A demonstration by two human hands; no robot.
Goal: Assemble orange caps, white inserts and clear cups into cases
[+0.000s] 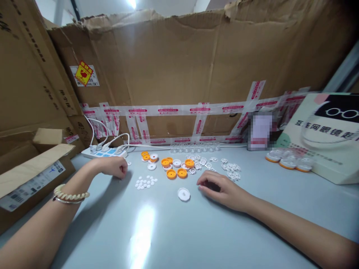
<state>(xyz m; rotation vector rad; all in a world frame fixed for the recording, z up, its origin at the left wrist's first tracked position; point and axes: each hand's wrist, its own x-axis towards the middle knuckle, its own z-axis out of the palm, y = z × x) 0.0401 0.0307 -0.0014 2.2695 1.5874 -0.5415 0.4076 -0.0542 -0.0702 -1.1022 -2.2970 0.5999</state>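
My left hand (114,166) rests on the grey table (174,231) with its fingers curled under, just in front of a white power strip (104,152). What it holds, if anything, is hidden. My right hand (221,188) lies palm down with fingers bent, touching the table beside a white round cap (184,194). Between the hands lie a cluster of small white discs (146,182), several orange rings (177,169) and white caps. A heap of small white perforated pieces (221,166) sits just beyond my right hand.
A taped cardboard wall (179,74) closes the back. Open cardboard boxes (30,175) stand at the left. A printed box (325,138) stands at the right, with a few orange-rimmed clear pieces (288,161) before it. A row of clear small cups (196,148) lines the back.
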